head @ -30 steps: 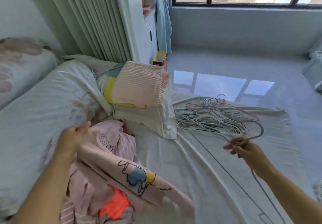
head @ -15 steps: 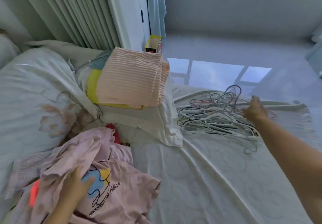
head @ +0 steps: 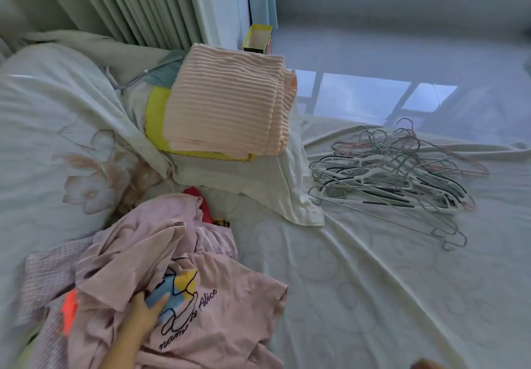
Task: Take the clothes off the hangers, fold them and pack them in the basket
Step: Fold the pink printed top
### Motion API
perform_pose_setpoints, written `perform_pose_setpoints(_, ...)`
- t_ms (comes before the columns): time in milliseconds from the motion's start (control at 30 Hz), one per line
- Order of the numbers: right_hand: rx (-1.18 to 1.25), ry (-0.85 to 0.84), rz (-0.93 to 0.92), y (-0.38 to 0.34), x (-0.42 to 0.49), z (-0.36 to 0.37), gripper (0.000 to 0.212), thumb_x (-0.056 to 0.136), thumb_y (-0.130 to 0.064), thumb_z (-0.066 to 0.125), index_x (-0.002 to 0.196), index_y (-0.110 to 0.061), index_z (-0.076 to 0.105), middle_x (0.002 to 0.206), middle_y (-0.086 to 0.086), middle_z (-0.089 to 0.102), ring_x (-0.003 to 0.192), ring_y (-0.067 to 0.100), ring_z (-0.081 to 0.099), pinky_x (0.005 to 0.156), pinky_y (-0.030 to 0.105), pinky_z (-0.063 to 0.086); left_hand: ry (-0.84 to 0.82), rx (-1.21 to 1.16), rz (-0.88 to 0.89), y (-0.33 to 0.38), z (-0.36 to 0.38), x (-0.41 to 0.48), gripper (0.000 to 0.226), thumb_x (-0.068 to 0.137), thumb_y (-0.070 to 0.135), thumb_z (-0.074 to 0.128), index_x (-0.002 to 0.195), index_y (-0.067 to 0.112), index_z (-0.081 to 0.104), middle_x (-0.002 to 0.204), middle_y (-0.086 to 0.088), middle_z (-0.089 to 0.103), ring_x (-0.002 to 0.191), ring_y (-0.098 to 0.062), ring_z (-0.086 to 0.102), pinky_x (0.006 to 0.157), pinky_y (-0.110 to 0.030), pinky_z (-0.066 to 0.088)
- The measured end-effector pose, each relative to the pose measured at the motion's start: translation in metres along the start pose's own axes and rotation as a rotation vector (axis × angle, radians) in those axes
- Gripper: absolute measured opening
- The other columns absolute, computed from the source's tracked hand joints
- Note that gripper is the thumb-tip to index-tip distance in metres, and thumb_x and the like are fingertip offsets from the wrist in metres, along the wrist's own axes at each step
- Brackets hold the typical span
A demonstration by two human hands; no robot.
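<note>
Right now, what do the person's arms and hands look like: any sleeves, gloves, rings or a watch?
The left hand and its forearm are bare: no sleeve, glove, ring or watch shows. Of the right hand only a small blurred sliver shows at the bottom edge, too little to tell what is worn.

1 head-worn camera looks down, close, across the bed (head: 359, 282).
</note>
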State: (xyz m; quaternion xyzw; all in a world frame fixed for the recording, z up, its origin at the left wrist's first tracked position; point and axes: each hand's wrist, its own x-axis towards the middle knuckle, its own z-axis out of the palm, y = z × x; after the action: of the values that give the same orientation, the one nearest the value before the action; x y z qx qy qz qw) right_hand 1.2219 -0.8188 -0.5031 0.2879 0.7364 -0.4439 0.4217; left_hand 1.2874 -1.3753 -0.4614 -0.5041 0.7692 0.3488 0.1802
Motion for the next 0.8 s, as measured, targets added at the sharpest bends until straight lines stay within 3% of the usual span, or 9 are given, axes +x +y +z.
perform_pose_setpoints(67, -0.096, 0.009, 0.011, 0.007, -0.021, 0.006, 0.05, 0.09, 0.012, 0.043, 0.043, 0.004, 0.054, 0.039, 0.015, 0.05, 0.025, 0.015, 0.048, 0.029, 0.017, 0.034, 0.009, -0.046, 0.034, 0.004, -0.004, -0.001, 0.056, 0.083, 0.017, 0.069, 0.122, -0.014, 0.044, 0.123, -0.026, 0.053, 0.111, -0.042, 0.052, 0.085, -0.043, 0.047)
perform_pose_setpoints(133, -0.007, 0.013, 0.069, 0.0, -0.05, 0.015, 0.051, 0.092, 0.015, 0.035, 0.046, 0.006, 0.056, 0.046, 0.021, 0.051, 0.024, 0.019, 0.046, 0.026, 0.019, 0.032, 0.05, -0.01, 0.061, -0.001, -0.007, 0.003, 0.051, 0.082, 0.009, 0.068, 0.12, -0.016, 0.045, 0.119, -0.028, 0.054, 0.111, -0.043, 0.051, 0.076, -0.036, 0.042)
perform_pose_setpoints(233, -0.15, 0.207, -0.032, -0.026, -0.073, 0.023, 0.016, 0.092, 0.011, 0.044, 0.092, 0.001, 0.057, 0.073, 0.02, 0.057, 0.048, 0.025, 0.053, 0.044, 0.027, 0.038, 0.111, 0.069, 0.084, -0.005, -0.008, 0.0, 0.032, 0.084, 0.008, 0.066, 0.108, -0.01, 0.056, 0.104, -0.027, 0.062, 0.094, -0.04, 0.058, 0.074, -0.038, 0.04)
perform_pose_setpoints(333, -0.127, 0.151, -0.126, -0.053, -0.075, 0.043, 0.012, 0.091, 0.0, 0.052, 0.102, -0.004, 0.055, 0.078, 0.012, 0.06, 0.063, 0.02, 0.052, 0.055, 0.026, 0.036, 0.172, -0.112, 0.047, -0.003, -0.013, -0.005, 0.01, 0.088, 0.005, 0.06, 0.09, -0.004, 0.058, 0.076, -0.022, 0.062, 0.061, -0.03, 0.054, 0.064, -0.041, 0.046)
perform_pose_setpoints(400, -0.219, 0.104, -0.184, -0.064, -0.081, 0.054, 0.01, 0.091, -0.008, 0.055, 0.099, -0.014, 0.057, 0.082, 0.003, 0.064, 0.069, 0.014, 0.058, 0.06, 0.021, 0.041, 0.185, -0.193, 0.152, 0.005, -0.018, -0.018, 0.008, 0.087, 0.005, 0.061, 0.085, -0.001, 0.056, 0.078, -0.023, 0.062, 0.068, -0.034, 0.056, 0.069, -0.043, 0.047)
perform_pose_setpoints(467, -0.201, 0.015, -0.206, -0.07, -0.093, 0.064, 0.009, 0.092, -0.009, 0.053, 0.094, -0.017, 0.057, 0.081, -0.001, 0.065, 0.069, 0.011, 0.059, 0.059, 0.017, 0.041, 0.154, -0.258, 0.31, 0.023, -0.023, -0.043, 0.009, 0.086, 0.004, 0.062, 0.081, 0.001, 0.056, 0.081, -0.019, 0.061, 0.08, -0.034, 0.056, 0.071, -0.036, 0.043)
perform_pose_setpoints(567, -0.052, -0.081, -0.221, -0.082, -0.119, 0.073, 0.013, 0.095, -0.008, 0.049, 0.09, -0.012, 0.059, 0.079, 0.002, 0.065, 0.063, 0.01, 0.059, 0.054, 0.016, 0.041, -0.033, -0.33, 0.486, 0.057, -0.022, -0.1, 0.013, 0.085, 0.0, 0.061, 0.075, 0.006, 0.055, 0.075, -0.011, 0.058, 0.076, -0.025, 0.052, 0.065, -0.021, 0.04)
perform_pose_setpoints(667, 0.08, -0.122, -0.207, -0.086, -0.138, 0.077, 0.016, 0.097, -0.013, 0.048, 0.094, -0.006, 0.062, 0.084, 0.006, 0.067, 0.069, 0.014, 0.062, 0.06, 0.021, 0.045, -0.228, -0.527, 0.543, 0.091, -0.017, -0.167, 0.013, 0.085, -0.004, 0.059, 0.075, 0.003, 0.055, 0.069, -0.006, 0.058, 0.07, -0.016, 0.055, 0.061, -0.017, 0.045)
perform_pose_setpoints(800, 0.255, -0.153, -0.232, -0.097, -0.164, 0.072, 0.022, 0.096, -0.026, 0.049, 0.106, -0.009, 0.058, 0.112, 0.008, 0.06, 0.093, 0.022, 0.06, 0.072, 0.029, 0.049, -0.635, -0.697, 0.625, 0.124, -0.002, -0.263, 0.015, 0.064, 0.025, 0.076, 0.069, 0.018, 0.064, 0.068, -0.002, 0.058, 0.068, -0.013, 0.053, 0.064, -0.021, 0.045)
